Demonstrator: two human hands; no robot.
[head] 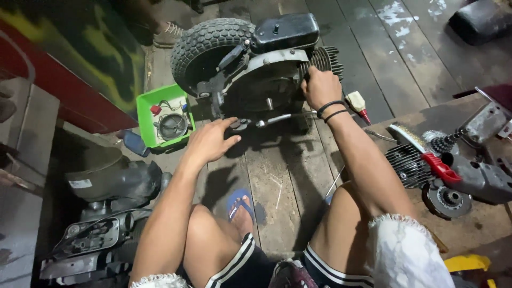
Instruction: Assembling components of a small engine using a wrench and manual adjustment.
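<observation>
A small scooter engine [266, 80] with a knobby tyre [205, 45] and a black cover lies on the wooden floor ahead of me. My right hand [319, 88] grips the engine beside its finned cylinder [328, 58]; two black bands circle that wrist. My left hand [210, 141] reaches toward the lower left of the engine, fingers apart, its fingertips at a metal lever [266, 121] under the casing. It holds nothing that I can see.
A green tray [144, 114] with small parts sits left of the engine. On the right lie a finned cylinder part [408, 165], a wire brush with a red handle [426, 154] and other engine pieces. Another dark engine block [106, 213] stands at lower left. My sandalled foot [240, 205] rests between.
</observation>
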